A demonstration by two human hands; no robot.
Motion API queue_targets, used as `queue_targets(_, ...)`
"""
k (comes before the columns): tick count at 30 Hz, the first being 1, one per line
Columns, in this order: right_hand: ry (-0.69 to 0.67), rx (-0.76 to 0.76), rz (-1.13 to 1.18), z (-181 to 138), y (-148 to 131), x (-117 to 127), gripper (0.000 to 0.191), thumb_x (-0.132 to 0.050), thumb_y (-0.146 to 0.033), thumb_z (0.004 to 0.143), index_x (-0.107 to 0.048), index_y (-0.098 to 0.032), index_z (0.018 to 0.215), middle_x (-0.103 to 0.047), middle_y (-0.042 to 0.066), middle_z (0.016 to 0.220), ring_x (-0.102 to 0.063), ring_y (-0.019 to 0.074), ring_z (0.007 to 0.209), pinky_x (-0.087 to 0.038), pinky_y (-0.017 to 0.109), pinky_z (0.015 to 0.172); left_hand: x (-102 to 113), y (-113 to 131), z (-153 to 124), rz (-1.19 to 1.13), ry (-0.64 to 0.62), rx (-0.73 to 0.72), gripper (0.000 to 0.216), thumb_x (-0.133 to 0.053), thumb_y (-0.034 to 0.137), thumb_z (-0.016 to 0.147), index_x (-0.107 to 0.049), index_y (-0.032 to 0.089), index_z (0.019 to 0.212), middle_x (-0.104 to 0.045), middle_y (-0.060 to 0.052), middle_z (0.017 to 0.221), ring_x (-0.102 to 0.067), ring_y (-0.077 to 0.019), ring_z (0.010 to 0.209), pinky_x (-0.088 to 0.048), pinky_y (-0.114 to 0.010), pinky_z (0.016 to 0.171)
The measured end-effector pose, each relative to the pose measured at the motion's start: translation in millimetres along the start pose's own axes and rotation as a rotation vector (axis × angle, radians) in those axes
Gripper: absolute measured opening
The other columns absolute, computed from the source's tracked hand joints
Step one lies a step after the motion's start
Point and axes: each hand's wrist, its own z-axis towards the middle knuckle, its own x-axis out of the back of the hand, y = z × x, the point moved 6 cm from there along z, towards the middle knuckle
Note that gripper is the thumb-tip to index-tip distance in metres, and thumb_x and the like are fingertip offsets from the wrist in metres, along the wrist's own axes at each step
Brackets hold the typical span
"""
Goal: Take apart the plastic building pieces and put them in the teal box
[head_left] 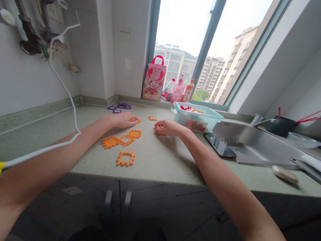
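Observation:
My left hand (124,120) is low over the counter, thumb and fingers closed about the edges of an orange interlocking puzzle piece (135,120). Across from it, my right hand (170,128) curls its fingers over another orange puzzle piece (159,128), which they partly hide. Between and beyond the hands lies a small orange piece (153,118). Nearer me, several toothed orange pieces (110,142) lie in an overlapping row, and a square orange frame piece (125,164) sits by itself. Purple pieces (117,111) form a loose group behind my left hand.
A pale teal bin (197,118) holds red and orange pieces. Right of it are a phone (220,145), the steel sink (259,144) and a beige oval object (285,174). Bottles (178,91) and a pink bag (154,81) stand by the window. A white cable (68,84) hangs over my left arm.

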Motion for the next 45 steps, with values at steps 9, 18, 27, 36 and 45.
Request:
queue_targets(9,-0.009,0.002,-0.025,0.2,-0.6,-0.9,0.038,-0.068,-0.043,0.1,-0.077,-0.023,0.13,-0.08,0.009,0.124,-0.075,0.0233,0.112,-0.052,0.025,0.092,-0.5,-0.6,1.4,0.003,0.001,-0.017,0.07,-0.038,0.059,0.1,-0.056,0.018,0.155,-0.06,-0.015,0.154,-0.057,-0.0288,0.139,-0.041,-0.035,0.119)
queue_targets(18,-0.023,-0.01,-0.031,1.1,0.4,-2.5,0.04,-0.067,-0.043,0.101,-0.075,-0.022,0.134,-0.079,0.009,0.127,-0.074,0.0235,0.112,-0.051,0.026,0.093,2.2,2.3,-2.5,0.002,-0.009,0.007,0.07,-0.038,0.06,0.101,-0.056,0.019,0.155,-0.06,-0.014,0.154,-0.057,-0.0292,0.139,-0.041,-0.036,0.119)
queue_targets(27,-0.009,-0.024,-0.04,-1.9,-4.0,0.2,0.039,-0.067,-0.041,0.099,-0.076,-0.023,0.132,-0.081,0.008,0.117,-0.075,0.0211,0.102,-0.051,0.025,0.086,0.2,0.1,-1.3,-0.01,-0.006,0.009,0.07,-0.037,0.06,0.101,-0.055,0.021,0.156,-0.06,-0.015,0.154,-0.057,-0.0289,0.139,-0.041,-0.037,0.119)
queue_targets(36,-0.013,-0.024,-0.046,-2.6,-5.1,0.3,0.038,-0.067,-0.042,0.1,-0.076,-0.023,0.132,-0.081,0.007,0.116,-0.076,0.0217,0.101,-0.052,0.026,0.086,-1.4,-0.1,-0.5,-0.012,-0.009,0.008,0.071,-0.038,0.06,0.1,-0.055,0.02,0.156,-0.059,-0.015,0.155,-0.057,-0.0292,0.139,-0.04,-0.037,0.12)
queue_targets(45,-0.023,-0.017,-0.084,-3.9,-9.9,-0.2,0.038,-0.066,-0.044,0.1,-0.076,-0.025,0.132,-0.08,0.009,0.124,-0.075,0.0236,0.11,-0.053,0.027,0.091,1.7,2.8,-3.1,-0.013,-0.015,0.015,0.07,-0.037,0.059,0.101,-0.054,0.02,0.157,-0.057,-0.015,0.157,-0.056,-0.0279,0.14,-0.039,-0.036,0.121)
